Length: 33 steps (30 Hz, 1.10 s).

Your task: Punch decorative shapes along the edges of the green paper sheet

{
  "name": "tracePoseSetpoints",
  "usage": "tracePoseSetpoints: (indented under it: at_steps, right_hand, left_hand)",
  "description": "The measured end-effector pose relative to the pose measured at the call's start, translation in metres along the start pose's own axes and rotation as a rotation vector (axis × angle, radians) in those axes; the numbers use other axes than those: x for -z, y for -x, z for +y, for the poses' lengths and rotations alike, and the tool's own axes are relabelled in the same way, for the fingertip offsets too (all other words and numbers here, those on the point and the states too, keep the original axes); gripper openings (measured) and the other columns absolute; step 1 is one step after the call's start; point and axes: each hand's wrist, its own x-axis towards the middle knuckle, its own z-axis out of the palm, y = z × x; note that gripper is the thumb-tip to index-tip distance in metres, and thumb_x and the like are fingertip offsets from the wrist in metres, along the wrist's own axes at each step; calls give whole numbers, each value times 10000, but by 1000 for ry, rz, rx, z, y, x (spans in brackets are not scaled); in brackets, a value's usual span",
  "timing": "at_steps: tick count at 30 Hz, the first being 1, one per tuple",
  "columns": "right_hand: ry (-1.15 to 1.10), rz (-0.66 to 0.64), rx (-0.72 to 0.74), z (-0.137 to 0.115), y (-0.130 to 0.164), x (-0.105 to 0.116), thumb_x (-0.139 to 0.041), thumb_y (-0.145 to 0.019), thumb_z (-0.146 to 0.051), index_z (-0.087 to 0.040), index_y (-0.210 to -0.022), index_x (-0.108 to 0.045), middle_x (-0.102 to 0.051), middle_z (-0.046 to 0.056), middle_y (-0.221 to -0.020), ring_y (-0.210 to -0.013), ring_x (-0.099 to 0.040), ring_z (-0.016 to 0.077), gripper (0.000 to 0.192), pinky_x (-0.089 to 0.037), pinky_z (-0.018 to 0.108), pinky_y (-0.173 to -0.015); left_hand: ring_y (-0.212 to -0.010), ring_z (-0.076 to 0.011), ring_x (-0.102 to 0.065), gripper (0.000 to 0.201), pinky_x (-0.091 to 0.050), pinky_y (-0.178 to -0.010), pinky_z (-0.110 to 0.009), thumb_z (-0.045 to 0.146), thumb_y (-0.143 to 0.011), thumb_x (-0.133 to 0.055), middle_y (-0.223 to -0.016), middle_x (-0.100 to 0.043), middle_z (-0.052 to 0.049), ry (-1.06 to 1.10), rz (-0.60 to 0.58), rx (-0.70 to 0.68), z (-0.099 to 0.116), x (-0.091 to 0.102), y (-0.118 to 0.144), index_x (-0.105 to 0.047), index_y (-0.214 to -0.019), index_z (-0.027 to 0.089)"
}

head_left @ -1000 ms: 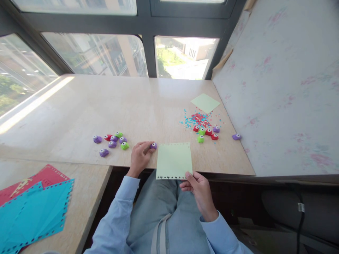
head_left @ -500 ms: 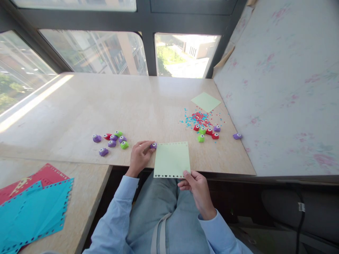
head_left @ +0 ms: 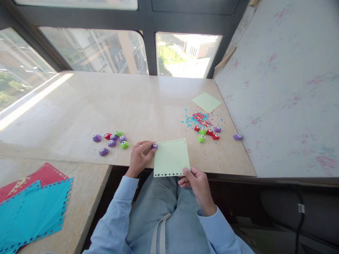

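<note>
Between both hands (head_left: 140, 158) (head_left: 198, 187), green paper (head_left: 172, 157) (slightly askew)

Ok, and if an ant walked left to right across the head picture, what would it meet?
Blue punched paper, left cluster of one-eyed pieces, left hand, held purple piece, nearer pale green sheet, right hand, lone purple piece, black cable.

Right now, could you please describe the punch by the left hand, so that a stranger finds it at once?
On the table, find the green sheet that overhangs the near edge. By its far left corner is the purple punch. Unlike the other punches, it is held by the left hand.
</note>
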Motion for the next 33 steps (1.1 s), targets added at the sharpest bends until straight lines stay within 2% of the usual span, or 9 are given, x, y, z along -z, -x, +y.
tracePoseSetpoints:
  at_steps: [8, 12, 15, 19, 21, 23, 25, 27, 33]
  right_hand:
    - [28, -46, -30, 1, 0, -3, -762, -707, -622, -143, -749, -681, -747, 85, -733, -523, -697, 175, 488, -564, 248, -461]
    - [174, -92, 9, -4, -2, 4, -697, -742, -672, -152, -971, -676, -737, 66, -742, -456, -654, 167, 569, -426, 216, -340]
    - [455, 3, 155, -16, -2, 15, -615, -828, -654, -150, -1147, -664, -685, 18, -631, -375, -550, 135, 599, -416, 248, -391]
    - [859, 176, 482, -42, -8, 24, -574, -886, -581, -150, -1145, -716, -590, 4, -535, -526, -571, 186, 523, -481, 305, -590]
    - [947, 120, 587, -53, -18, 19, -538, -932, -519, -155, -1182, -706, -656, 44, -654, -614, -611, 207, 472, -506, 330, -669]
    - [987, -51, 745, -60, -32, 7, -541, -953, -422, -169, -1224, -684, -717, 106, -897, -849, -664, 253, 398, -526, 373, -818]
    - [1050, -236, 892, -61, -50, -7, -569, -951, -351, -195, -1248, -668, -690, 142, -1164, -1112, -624, 287, 350, -490, 435, -987]
    - [1124, -352, 971, -56, -68, -20, -592, -946, -306, -205, -1266, -653, -627, 164, -1315, -1238, -566, 295, 342, -463, 487, -1049]
    - [1284, -389, 1052, -35, -98, -32, -649, -922, -330, -186, -1238, -667, -560, 195, -1410, -1356, -476, 324, 348, -414, 551, -1108]
  left_hand:
    - [-1063, -241, -658, 228, -514, -983, -438, 338, -898, -617, -1088, -763, -44, -26, -11, -37, 1, -1, -3, -745, -1068, 257]
    - [-1064, -246, -655, 245, -513, -975, -441, 341, -899, -620, -1094, -758, -51, -23, -10, -42, 2, 0, -2, -735, -1096, 250]
    - [-1078, -251, -648, 273, -513, -977, -449, 358, -894, -630, -1111, -751, -56, -18, -12, -18, 1, 0, -1, -719, -1128, 250]
    - [-1107, -256, -642, 288, -496, -999, -455, 377, -896, -633, -1140, -739, -63, -1, -22, 1, 1, 1, 0, -708, -1140, 244]
    - [-1119, -255, -641, 303, -495, -1003, -451, 383, -901, -633, -1158, -730, -72, 18, -21, 5, 0, 2, 2, -703, -1157, 236]
    - [-1130, -250, -636, 311, -494, -1006, -447, 382, -911, -628, -1180, -718, -79, 37, -13, 2, -1, 3, 3, -700, -1174, 233]
    - [-1133, -243, -633, 296, -494, -1005, -444, 369, -924, -620, -1197, -706, -81, 44, -10, -13, -2, 3, 4, -707, -1173, 237]
    - [-1124, -240, -633, 276, -497, -993, -441, 351, -933, -614, -1200, -699, -83, 37, -10, -36, -2, 2, 4, -717, -1163, 239]
    - [-1012, -215, -654, 227, -521, -895, -399, 283, -939, -621, -1089, -708, -77, 1, 7, -89, -1, 0, 4, -733, -1132, 238]
